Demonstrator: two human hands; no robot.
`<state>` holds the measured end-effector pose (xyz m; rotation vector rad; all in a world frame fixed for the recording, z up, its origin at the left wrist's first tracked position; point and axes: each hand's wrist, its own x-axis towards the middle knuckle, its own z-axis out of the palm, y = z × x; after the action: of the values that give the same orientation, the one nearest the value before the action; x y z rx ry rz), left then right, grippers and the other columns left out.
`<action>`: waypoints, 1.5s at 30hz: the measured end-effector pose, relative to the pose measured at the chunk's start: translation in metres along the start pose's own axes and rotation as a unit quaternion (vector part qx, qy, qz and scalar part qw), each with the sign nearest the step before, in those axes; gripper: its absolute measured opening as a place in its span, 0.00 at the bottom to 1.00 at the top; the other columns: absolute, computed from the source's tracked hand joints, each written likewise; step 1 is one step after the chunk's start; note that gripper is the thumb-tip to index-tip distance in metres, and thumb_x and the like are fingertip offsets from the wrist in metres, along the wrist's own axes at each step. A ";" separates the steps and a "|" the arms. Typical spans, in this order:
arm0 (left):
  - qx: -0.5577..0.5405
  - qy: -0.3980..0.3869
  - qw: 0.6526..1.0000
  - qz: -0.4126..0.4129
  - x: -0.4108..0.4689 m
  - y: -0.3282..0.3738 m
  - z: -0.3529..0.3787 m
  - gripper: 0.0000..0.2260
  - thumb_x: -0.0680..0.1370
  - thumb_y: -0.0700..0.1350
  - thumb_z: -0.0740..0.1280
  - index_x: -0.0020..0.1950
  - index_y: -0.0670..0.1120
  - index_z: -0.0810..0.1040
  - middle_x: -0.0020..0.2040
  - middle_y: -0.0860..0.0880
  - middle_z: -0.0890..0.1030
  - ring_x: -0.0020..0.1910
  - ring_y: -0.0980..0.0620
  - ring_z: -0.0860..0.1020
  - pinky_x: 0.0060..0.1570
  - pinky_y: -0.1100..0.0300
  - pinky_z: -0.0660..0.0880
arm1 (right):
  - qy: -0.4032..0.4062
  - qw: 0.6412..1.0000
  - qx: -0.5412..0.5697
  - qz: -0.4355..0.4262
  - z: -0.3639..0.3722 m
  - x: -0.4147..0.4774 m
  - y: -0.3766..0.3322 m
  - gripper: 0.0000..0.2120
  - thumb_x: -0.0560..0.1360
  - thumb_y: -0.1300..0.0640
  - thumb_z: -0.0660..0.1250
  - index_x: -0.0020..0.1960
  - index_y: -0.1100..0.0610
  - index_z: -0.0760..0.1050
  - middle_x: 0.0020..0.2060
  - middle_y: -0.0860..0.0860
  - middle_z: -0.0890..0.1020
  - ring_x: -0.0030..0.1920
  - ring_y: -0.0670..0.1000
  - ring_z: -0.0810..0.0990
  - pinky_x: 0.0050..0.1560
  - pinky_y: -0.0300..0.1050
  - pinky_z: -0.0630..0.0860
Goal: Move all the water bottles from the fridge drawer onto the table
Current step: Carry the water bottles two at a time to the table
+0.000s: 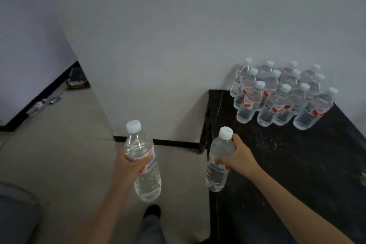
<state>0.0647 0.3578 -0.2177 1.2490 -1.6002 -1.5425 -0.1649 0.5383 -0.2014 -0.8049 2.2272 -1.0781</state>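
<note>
We carry one water bottle in each hand, and the step in hand, as we judge it, is to set both down on the black table [297,164]. Our left hand [128,166] curls round the label band of the left bottle [147,186], which hangs over the floor [59,154], well left of the table. Our right hand [240,157] wraps the shoulder of the right bottle [214,176], which hangs at the table's near left edge, clear of the top.

To do this well, we should bring both bottles over the bare dark top in front of the standing bottles [281,97]. We lower each one upright until its base sits flat, and only then loosen the fingers. We should land them just beside the front row, not into it, since those bottles stand close together and a knock could topple several. The right bottle is held high, so it may swing, and a slow descent suits it.

Both carried bottles are clear plastic with white screw caps on and look full of water. The dozen or so on the table look the same: capped, upright and filled. The fridge drawer is not in view.
</note>
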 end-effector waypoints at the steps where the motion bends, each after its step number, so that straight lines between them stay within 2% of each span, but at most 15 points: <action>1: 0.008 -0.024 1.000 0.003 0.012 0.000 0.009 0.16 0.65 0.38 0.77 0.45 0.51 0.76 0.41 0.50 0.82 0.41 0.49 0.81 0.43 0.54 0.76 | 0.011 1.000 -0.002 0.008 -0.002 0.007 0.002 0.33 0.63 0.62 0.76 0.63 0.54 0.64 0.49 0.48 0.75 0.47 0.47 0.77 0.41 0.36 0.75; 3: 0.014 -0.070 0.997 0.005 0.041 0.001 0.032 0.16 0.62 0.40 0.78 0.43 0.54 0.76 0.38 0.51 0.83 0.40 0.51 0.81 0.43 0.55 0.76 | 0.035 0.999 -0.001 0.030 -0.006 0.024 0.006 0.33 0.64 0.61 0.76 0.64 0.53 0.64 0.48 0.47 0.75 0.45 0.46 0.77 0.41 0.36 0.75; 6: 0.006 -0.129 0.992 -0.012 0.086 0.006 0.068 0.24 0.55 0.48 0.78 0.47 0.53 0.72 0.45 0.49 0.81 0.45 0.49 0.80 0.44 0.53 0.76 | 0.095 0.993 0.010 0.067 -0.015 0.045 0.010 0.33 0.64 0.61 0.75 0.64 0.53 0.64 0.46 0.44 0.75 0.44 0.45 0.76 0.41 0.36 0.74; 10: 0.025 -0.207 0.978 0.000 0.135 0.021 0.117 0.25 0.65 0.37 0.76 0.55 0.48 0.69 0.49 0.48 0.78 0.47 0.49 0.78 0.43 0.58 0.74 | 0.175 0.974 0.035 0.139 -0.030 0.061 0.017 0.32 0.64 0.60 0.76 0.63 0.52 0.64 0.49 0.47 0.75 0.51 0.50 0.77 0.46 0.43 0.76; 13: 0.041 -0.260 0.965 0.019 0.170 0.035 0.149 0.27 0.64 0.37 0.77 0.56 0.47 0.67 0.48 0.49 0.77 0.47 0.49 0.77 0.43 0.58 0.73 | 0.225 0.956 0.034 0.183 -0.042 0.067 0.022 0.31 0.63 0.61 0.76 0.61 0.50 0.64 0.50 0.48 0.75 0.51 0.51 0.77 0.47 0.45 0.77; 16: 0.077 -0.325 0.942 0.024 0.194 0.040 0.176 0.24 0.64 0.39 0.78 0.52 0.49 0.68 0.46 0.51 0.76 0.46 0.50 0.77 0.47 0.57 0.72 | 0.292 0.929 0.040 0.224 -0.047 0.066 0.025 0.31 0.64 0.61 0.75 0.61 0.51 0.64 0.49 0.49 0.75 0.49 0.51 0.76 0.43 0.41 0.74; 20: 0.087 -0.397 0.913 0.024 0.203 0.035 0.212 0.29 0.66 0.40 0.76 0.62 0.46 0.66 0.52 0.50 0.75 0.51 0.50 0.75 0.51 0.55 0.71 | 0.357 0.894 0.044 0.267 -0.046 0.048 0.035 0.33 0.64 0.58 0.77 0.63 0.52 0.64 0.49 0.48 0.77 0.48 0.50 0.78 0.44 0.42 0.73; 23: 0.075 -0.433 0.898 0.027 0.194 0.033 0.241 0.30 0.65 0.39 0.77 0.59 0.49 0.64 0.48 0.56 0.74 0.49 0.54 0.75 0.48 0.58 0.70 | 0.375 0.878 0.040 0.293 -0.046 0.029 0.045 0.34 0.63 0.58 0.77 0.63 0.50 0.64 0.49 0.48 0.78 0.48 0.49 0.79 0.42 0.40 0.73; 26: 0.067 -0.456 0.886 0.051 0.179 0.032 0.269 0.31 0.63 0.40 0.79 0.59 0.48 0.65 0.52 0.51 0.75 0.50 0.52 0.76 0.51 0.56 0.73 | 0.391 0.867 0.047 0.305 -0.047 0.014 0.052 0.33 0.63 0.59 0.77 0.62 0.50 0.64 0.47 0.47 0.78 0.47 0.48 0.79 0.40 0.37 0.73; 29: 0.053 -0.474 0.875 0.080 0.159 0.033 0.301 0.30 0.64 0.36 0.77 0.59 0.45 0.66 0.54 0.48 0.75 0.53 0.50 0.76 0.55 0.55 0.73 | 0.408 0.859 0.051 0.305 -0.052 0.001 0.059 0.32 0.63 0.59 0.78 0.60 0.50 0.64 0.46 0.46 0.77 0.47 0.48 0.78 0.44 0.42 0.75; 32: 0.039 -0.498 0.861 0.093 0.141 0.032 0.331 0.30 0.63 0.33 0.76 0.60 0.45 0.66 0.54 0.50 0.75 0.55 0.50 0.76 0.58 0.54 0.72 | 0.424 0.855 0.047 0.296 -0.061 -0.005 0.066 0.31 0.63 0.59 0.78 0.57 0.46 0.63 0.44 0.42 0.76 0.44 0.44 0.77 0.41 0.38 0.73; 36: 0.039 -0.520 0.845 0.116 0.128 0.028 0.360 0.32 0.63 0.30 0.75 0.57 0.51 0.66 0.53 0.56 0.72 0.53 0.57 0.74 0.52 0.69 0.69 | 0.428 0.855 0.049 0.290 -0.078 -0.004 0.081 0.32 0.61 0.58 0.79 0.56 0.45 0.64 0.44 0.42 0.77 0.45 0.47 0.80 0.44 0.46 0.78; 38: 0.045 -0.522 0.843 0.123 0.125 0.027 0.370 0.32 0.62 0.30 0.76 0.54 0.56 0.65 0.53 0.59 0.71 0.52 0.61 0.73 0.49 0.73 0.68 | 0.428 0.857 0.057 0.282 -0.088 0.003 0.087 0.31 0.61 0.59 0.78 0.56 0.46 0.64 0.44 0.43 0.77 0.46 0.48 0.79 0.45 0.45 0.77; 43: 0.060 -0.522 0.842 0.120 0.122 0.024 0.384 0.32 0.62 0.31 0.76 0.56 0.53 0.65 0.54 0.58 0.71 0.54 0.58 0.73 0.55 0.64 0.69 | 0.401 0.876 0.050 0.264 -0.114 0.034 0.105 0.34 0.62 0.58 0.78 0.63 0.52 0.65 0.50 0.46 0.75 0.51 0.51 0.77 0.52 0.48 0.75; 45: 0.067 -0.516 0.846 0.116 0.123 0.022 0.386 0.33 0.61 0.31 0.77 0.55 0.56 0.66 0.54 0.57 0.72 0.55 0.56 0.73 0.58 0.59 0.71 | 0.388 0.886 0.047 0.249 -0.128 0.054 0.112 0.33 0.63 0.57 0.77 0.63 0.51 0.65 0.50 0.45 0.75 0.53 0.51 0.77 0.53 0.49 0.75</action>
<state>-0.3331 0.4077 -0.2818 0.1528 -2.4019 -2.1024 -0.3197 0.6202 -0.2353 0.3361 2.7444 -1.3619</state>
